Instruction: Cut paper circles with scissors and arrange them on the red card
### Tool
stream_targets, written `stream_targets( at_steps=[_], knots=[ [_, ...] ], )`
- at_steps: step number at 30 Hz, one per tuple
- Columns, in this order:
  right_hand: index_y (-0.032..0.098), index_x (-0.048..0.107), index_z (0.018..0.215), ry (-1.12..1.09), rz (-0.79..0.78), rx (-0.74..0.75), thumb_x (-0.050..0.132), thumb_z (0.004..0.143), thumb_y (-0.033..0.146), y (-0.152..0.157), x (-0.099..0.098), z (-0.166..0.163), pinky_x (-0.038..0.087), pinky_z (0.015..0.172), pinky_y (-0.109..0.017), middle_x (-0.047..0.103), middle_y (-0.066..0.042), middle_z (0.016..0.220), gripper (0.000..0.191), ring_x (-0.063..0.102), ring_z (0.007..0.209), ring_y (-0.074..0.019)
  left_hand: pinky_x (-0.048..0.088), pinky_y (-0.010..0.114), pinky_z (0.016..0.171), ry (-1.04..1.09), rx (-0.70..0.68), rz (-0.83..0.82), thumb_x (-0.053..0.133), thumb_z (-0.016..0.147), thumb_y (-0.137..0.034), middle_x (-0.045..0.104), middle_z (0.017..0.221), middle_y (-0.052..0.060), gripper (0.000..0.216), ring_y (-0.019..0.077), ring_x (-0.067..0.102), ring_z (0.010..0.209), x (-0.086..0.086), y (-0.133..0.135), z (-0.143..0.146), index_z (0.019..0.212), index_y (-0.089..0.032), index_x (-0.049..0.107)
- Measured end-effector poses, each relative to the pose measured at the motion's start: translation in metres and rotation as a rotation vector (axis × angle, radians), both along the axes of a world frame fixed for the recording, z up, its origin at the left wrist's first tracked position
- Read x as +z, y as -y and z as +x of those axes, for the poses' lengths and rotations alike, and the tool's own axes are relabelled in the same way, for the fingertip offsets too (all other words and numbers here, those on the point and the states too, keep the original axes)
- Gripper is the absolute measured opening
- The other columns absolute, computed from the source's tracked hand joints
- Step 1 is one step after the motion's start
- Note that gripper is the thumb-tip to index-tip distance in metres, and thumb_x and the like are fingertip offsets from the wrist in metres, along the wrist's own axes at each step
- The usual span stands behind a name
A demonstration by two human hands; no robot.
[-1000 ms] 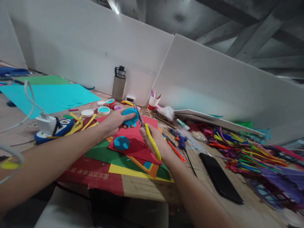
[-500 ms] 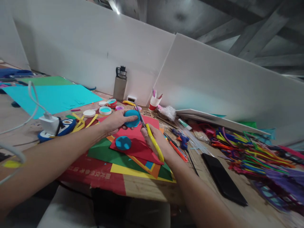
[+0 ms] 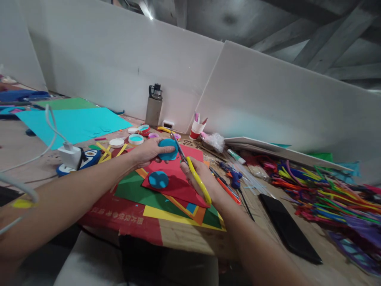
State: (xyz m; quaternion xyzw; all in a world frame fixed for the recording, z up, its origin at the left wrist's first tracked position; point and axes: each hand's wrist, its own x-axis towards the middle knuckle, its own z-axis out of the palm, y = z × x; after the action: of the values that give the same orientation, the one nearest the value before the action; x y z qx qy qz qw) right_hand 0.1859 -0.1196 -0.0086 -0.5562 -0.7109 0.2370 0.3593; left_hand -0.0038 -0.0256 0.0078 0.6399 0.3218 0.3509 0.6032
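Observation:
Between the thumb and fingers of my left hand (image 3: 151, 151) is a round blue paper disc (image 3: 167, 149). My right hand (image 3: 199, 174) grips a pair of yellow-handled scissors (image 3: 196, 178), their blades pointing up and away along the disc's right edge. Whether the blades touch the paper I cannot tell. Below my hands a second blue paper disc (image 3: 158, 180) lies on red paper (image 3: 178, 186). Under that red paper, green paper (image 3: 127, 190), orange and yellow sheets stick out.
Lidded tubs of paint-like colour (image 3: 136, 139), a bottle (image 3: 154, 107) and a paper cup of pens (image 3: 197, 129) stand toward the white wall. Rightward lie a cutter (image 3: 229, 191), a glue gun (image 3: 236, 178), a black phone (image 3: 288, 228) and pipe cleaners (image 3: 318, 190). Cyan paper (image 3: 71, 125) spreads at left.
The whole view has shifted slightly, so everything sits a little further right. My hands keep their hold on the disc and the scissors, with the blades still at the disc's edge.

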Motion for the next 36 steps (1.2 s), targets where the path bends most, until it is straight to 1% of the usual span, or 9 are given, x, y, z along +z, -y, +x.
stream_targets(
  at_steps=[2,4,9,14,20,23,26,30,36],
  knots=[
    [0.021,0.048,0.076,0.015,0.003,0.006,0.043,0.091,0.062,0.000,0.001,0.000,0.031,0.050,-0.023,0.050,0.002,0.066,0.044,0.044,0.057,-0.0118,0.029,0.016,0.037,0.002,-0.004,-0.006,0.078,0.071,-0.042,0.068,0.070,0.004,0.036,0.0097,0.059,0.052,0.000,0.000,0.000,0.090,-0.014,0.064],
    [0.022,0.049,0.077,0.006,0.012,0.005,0.044,0.090,0.062,-0.002,0.001,0.000,0.032,0.051,-0.023,0.051,0.002,0.067,0.043,0.045,0.058,-0.0122,0.029,0.016,0.037,0.042,0.025,-0.023,0.078,0.072,-0.043,0.067,0.068,0.003,0.035,0.0088,0.057,0.051,-0.001,0.000,0.002,0.088,-0.014,0.064],
    [0.022,0.047,0.078,-0.008,0.039,-0.022,0.042,0.091,0.063,-0.007,-0.002,0.000,0.035,0.054,-0.024,0.051,0.002,0.065,0.043,0.047,0.060,-0.0132,0.033,0.017,0.040,0.244,0.136,-0.047,0.079,0.070,-0.041,0.066,0.072,0.000,0.038,0.0076,0.056,0.052,-0.005,0.005,0.012,0.095,-0.017,0.064],
    [0.021,0.048,0.081,0.036,0.070,-0.012,0.041,0.092,0.062,-0.006,-0.001,0.001,0.035,0.059,-0.025,0.052,0.001,0.072,0.042,0.045,0.065,-0.0130,0.032,0.017,0.040,0.162,0.115,-0.042,0.080,0.069,-0.043,0.066,0.072,0.001,0.038,0.0073,0.054,0.050,-0.009,0.008,0.015,0.091,-0.016,0.064],
    [0.022,0.044,0.079,-0.008,0.034,0.012,0.042,0.092,0.060,-0.004,-0.002,0.001,0.033,0.055,-0.024,0.046,0.003,0.066,0.040,0.042,0.059,-0.0120,0.033,0.017,0.042,0.121,0.095,-0.021,0.079,0.071,-0.043,0.066,0.076,0.001,0.038,0.0068,0.054,0.053,-0.009,0.006,0.011,0.095,-0.017,0.064],
    [0.023,0.043,0.080,-0.028,-0.002,0.027,0.042,0.093,0.060,-0.003,-0.004,0.001,0.033,0.053,-0.024,0.043,0.005,0.062,0.039,0.041,0.056,-0.0117,0.034,0.017,0.042,0.095,0.082,-0.005,0.078,0.071,-0.044,0.066,0.075,0.001,0.037,0.0068,0.053,0.053,-0.008,0.004,0.009,0.093,-0.017,0.065],
    [0.023,0.041,0.078,-0.036,-0.003,0.026,0.042,0.092,0.061,-0.003,-0.005,0.001,0.032,0.052,-0.024,0.041,0.005,0.061,0.040,0.042,0.054,-0.0116,0.033,0.017,0.042,0.077,0.077,0.000,0.078,0.071,-0.043,0.065,0.074,0.001,0.037,0.0065,0.052,0.052,-0.006,0.004,0.008,0.093,-0.017,0.065],
    [0.023,0.041,0.077,-0.034,0.006,0.018,0.043,0.092,0.061,-0.003,-0.005,0.001,0.032,0.051,-0.024,0.042,0.005,0.062,0.041,0.043,0.054,-0.0114,0.033,0.017,0.041,0.061,0.074,-0.011,0.079,0.071,-0.042,0.064,0.071,0.000,0.037,0.0061,0.051,0.051,-0.003,0.005,0.006,0.093,-0.017,0.065],
    [0.022,0.045,0.078,-0.039,-0.014,0.016,0.044,0.091,0.061,-0.002,-0.004,0.001,0.033,0.050,-0.023,0.043,0.004,0.061,0.041,0.044,0.054,-0.0115,0.033,0.016,0.041,0.042,0.031,-0.035,0.080,0.069,-0.043,0.064,0.069,0.000,0.040,0.0070,0.053,0.052,-0.001,0.000,0.002,0.093,-0.016,0.066]
  ],
)
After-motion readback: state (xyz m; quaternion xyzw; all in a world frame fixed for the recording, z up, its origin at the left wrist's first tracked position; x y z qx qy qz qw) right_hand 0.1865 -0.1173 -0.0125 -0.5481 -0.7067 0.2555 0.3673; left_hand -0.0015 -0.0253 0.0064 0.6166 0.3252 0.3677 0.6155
